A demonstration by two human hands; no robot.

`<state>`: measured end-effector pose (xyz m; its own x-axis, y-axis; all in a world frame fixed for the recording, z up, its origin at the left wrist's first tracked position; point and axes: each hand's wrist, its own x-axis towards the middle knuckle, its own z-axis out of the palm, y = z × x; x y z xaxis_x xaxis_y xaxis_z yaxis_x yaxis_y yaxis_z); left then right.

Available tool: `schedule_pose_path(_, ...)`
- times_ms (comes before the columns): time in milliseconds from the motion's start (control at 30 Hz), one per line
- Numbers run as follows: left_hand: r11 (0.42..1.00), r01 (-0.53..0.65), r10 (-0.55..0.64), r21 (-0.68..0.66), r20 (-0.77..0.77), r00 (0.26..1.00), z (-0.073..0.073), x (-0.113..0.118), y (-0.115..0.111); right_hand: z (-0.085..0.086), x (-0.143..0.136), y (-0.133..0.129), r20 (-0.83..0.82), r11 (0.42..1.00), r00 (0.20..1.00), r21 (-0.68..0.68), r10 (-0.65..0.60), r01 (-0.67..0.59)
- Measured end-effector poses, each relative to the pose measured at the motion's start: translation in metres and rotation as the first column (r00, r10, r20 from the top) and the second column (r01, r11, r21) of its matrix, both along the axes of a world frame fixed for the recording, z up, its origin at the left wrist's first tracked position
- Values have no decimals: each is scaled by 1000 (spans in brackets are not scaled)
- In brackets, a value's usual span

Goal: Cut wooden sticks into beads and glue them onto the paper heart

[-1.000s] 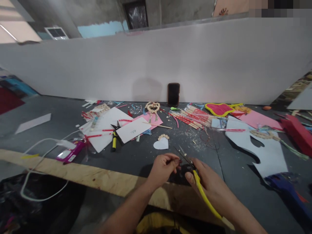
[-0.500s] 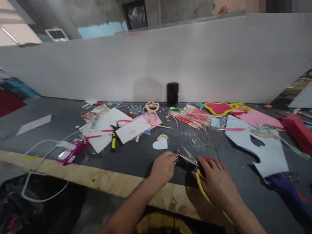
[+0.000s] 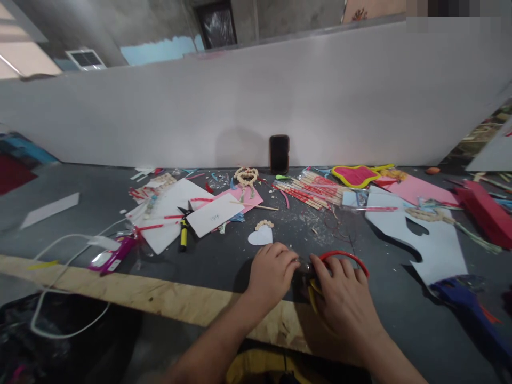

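My right hand [image 3: 344, 290] is closed on a pair of scissors [image 3: 347, 255] with one red and one yellow handle loop. Their blades point left toward my left hand [image 3: 272, 272], and most of their length is hidden. The fingers of my left hand are pinched together by the blades; whatever they hold is too small and covered to name. Just beyond the left hand, a white paper heart [image 3: 261, 236] lies flat with a curved row of pale beads [image 3: 264, 224] at its upper edge.
Pliers [image 3: 183, 229] lie on white sheets at left, near a purple device [image 3: 112, 255] with a white cable. A phone [image 3: 279, 153] leans against the partition. Red-and-white sticks [image 3: 308, 192], a cut white sheet [image 3: 432, 234] and a blue glue gun [image 3: 460, 292] lie to the right.
The scissor blades have gone from spread apart to mostly hidden between my hands. My right hand has shifted slightly left, closer to my left hand.
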<state>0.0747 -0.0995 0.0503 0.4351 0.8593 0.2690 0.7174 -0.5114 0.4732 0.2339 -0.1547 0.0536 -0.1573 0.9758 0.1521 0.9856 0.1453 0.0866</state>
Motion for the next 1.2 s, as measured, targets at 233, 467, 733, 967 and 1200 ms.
schedule_pose_path(233, 998, 59, -58, 1, -178, 982, 0, -4, 0, -8, -5, -4, -47, 1000, 999, -22, 19, -20)
schedule_pose_path(467, 998, -64, 62, -8, -168, 984, 3, -11, 6, -6, -10, -9, -10, 999, 1000, 33, 26, -26)
schedule_pose_path(733, 981, -194, 194, 1, -12, 981, 14, -37, 31, -10, 17, -8, -62, 992, 995, 100, -75, 80)
schedule_pose_path(967, 990, -73, 53, -116, -169, 984, -8, -22, 31, -34, 42, 2, -257, 977, 957, 126, -138, 175)
schedule_pose_path(1200, 993, -47, 19, -111, -237, 971, -7, -4, 42, -44, 36, -5, -251, 965, 953, 152, -170, 212)
